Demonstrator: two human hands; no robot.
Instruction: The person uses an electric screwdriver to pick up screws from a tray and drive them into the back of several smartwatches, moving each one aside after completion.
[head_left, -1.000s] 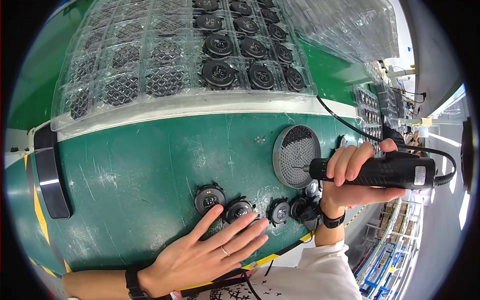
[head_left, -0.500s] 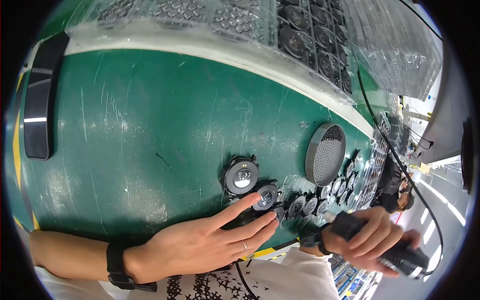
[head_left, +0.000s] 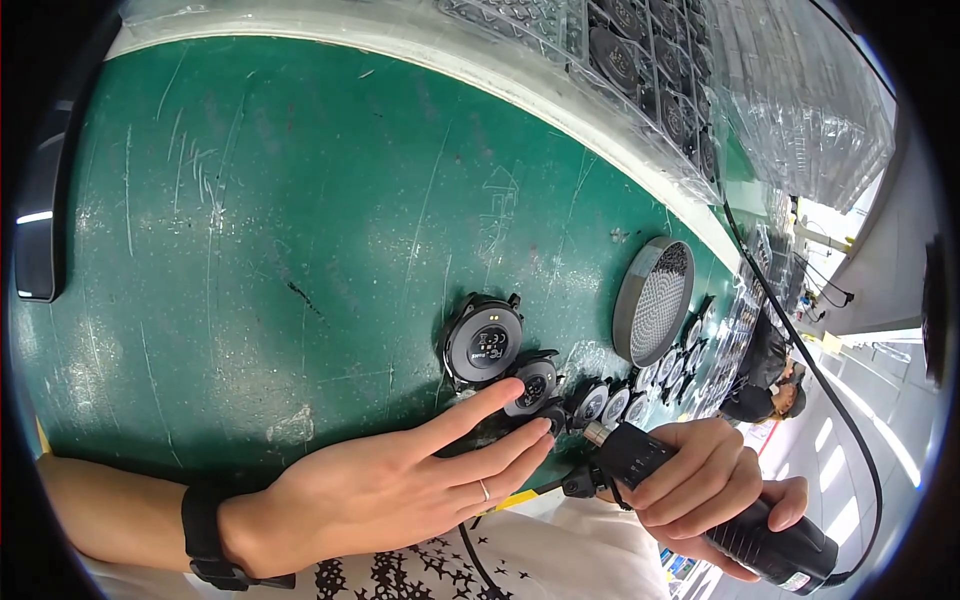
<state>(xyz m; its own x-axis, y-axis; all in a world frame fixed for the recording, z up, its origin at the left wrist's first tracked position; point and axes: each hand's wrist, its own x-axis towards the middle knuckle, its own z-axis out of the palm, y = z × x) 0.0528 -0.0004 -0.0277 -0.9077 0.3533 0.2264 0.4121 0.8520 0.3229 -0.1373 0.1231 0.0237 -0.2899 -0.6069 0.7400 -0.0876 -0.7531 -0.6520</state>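
surface (head_left: 250,230): green mat, scratched and scuffed, fills most of view; pale edge strip along far side.
room: factory line; more trays and another person seated far right, racks below at lower right.
blister trays (head_left: 640,50): clear plastic, stacked along far edge, round black parts in pockets.
sieve dish (head_left: 655,302): round, grey rim, perforated, standing on mat right of centre.
black bar (head_left: 35,230): at left rim of mat.
round black casings (head_left: 484,340): row running right from centre, largest at left, backs up.
left hand (head_left: 385,485): flat, fingers spread and extended, fingertips on second casing (head_left: 530,384); grips nothing.
right hand (head_left: 700,480): fingers wrapped round electric screwdriver (head_left: 720,505).
change vs 0.5 s ago: view dropped closer to mat; driver swung from pointing away lower right to tip beside casing row; left hand same spot.
driver axis: long axis diagonal, tip up-left just beside left fingertips, cable end lower right, cable looping up along right side.
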